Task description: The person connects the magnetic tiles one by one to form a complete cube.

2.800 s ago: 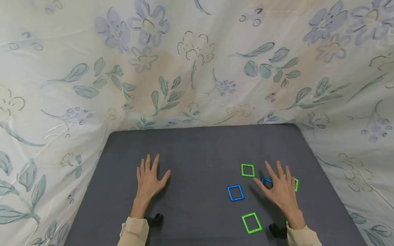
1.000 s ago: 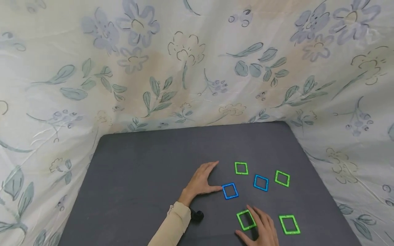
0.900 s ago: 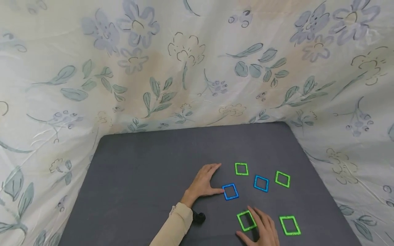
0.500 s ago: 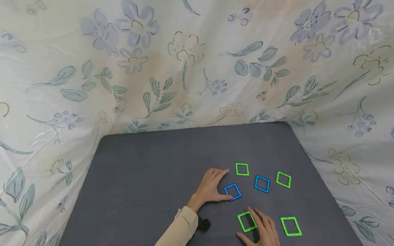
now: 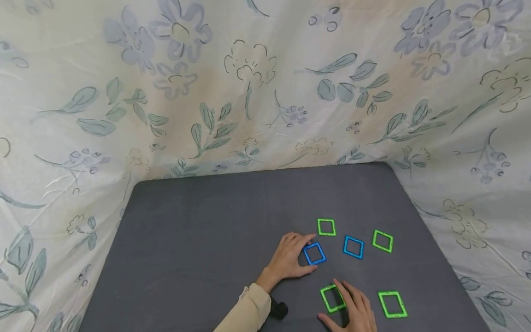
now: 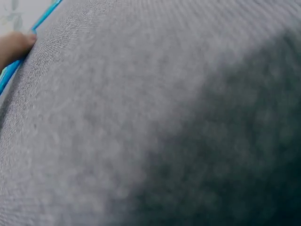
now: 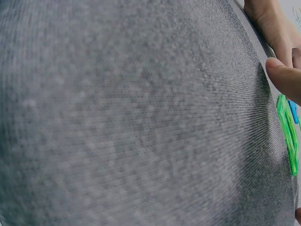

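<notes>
One blue square (image 5: 322, 251), lower right of centre, sits pinched in our left grip (image 5: 288, 258); our spread right grip (image 5: 356, 309) overlaps a green square (image 5: 325, 300). We seem mid-grasp; the next move calls for steadiness.

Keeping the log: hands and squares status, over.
Left hand curled round left blue square. Right hand at front left green square. Both squares flat. Nothing seen blocking.
</notes>
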Demonstrator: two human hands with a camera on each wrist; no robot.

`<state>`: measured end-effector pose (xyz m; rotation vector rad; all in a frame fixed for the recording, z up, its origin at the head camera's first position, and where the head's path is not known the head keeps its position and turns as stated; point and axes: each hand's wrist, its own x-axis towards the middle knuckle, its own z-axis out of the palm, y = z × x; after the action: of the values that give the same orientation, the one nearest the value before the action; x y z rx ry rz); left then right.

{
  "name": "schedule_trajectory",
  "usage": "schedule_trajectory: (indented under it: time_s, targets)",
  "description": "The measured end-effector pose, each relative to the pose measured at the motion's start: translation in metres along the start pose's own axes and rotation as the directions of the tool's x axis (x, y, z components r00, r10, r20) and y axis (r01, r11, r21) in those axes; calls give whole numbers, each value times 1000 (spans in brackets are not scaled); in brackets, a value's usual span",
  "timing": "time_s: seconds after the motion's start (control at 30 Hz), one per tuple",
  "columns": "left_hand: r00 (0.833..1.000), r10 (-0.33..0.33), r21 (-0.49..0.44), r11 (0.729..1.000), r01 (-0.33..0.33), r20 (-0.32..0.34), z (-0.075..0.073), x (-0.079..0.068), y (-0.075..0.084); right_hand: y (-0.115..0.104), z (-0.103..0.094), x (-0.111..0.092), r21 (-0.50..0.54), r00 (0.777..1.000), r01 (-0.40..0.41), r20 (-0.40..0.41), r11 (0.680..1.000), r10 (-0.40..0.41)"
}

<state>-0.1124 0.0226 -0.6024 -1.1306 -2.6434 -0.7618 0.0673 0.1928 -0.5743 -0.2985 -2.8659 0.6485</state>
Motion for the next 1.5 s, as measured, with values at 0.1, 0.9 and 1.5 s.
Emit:
schedule_trajectory:
  time_s: [0.1,0.9,1.5]
  targets:
    - [1000,-1,-46,999,1,1,-1,1,-1,0,0,0,0,1000,-5,2,1000,5]
    - [980,-181,-227,961,159,-79,-73,-60,-93,-1,-4,2,-30,995,-49,87,998,52]
    - [976,-210,-224,956,191,-65,-86,-78,-110,-1,0,11,-5,999,37,21,999,-37]
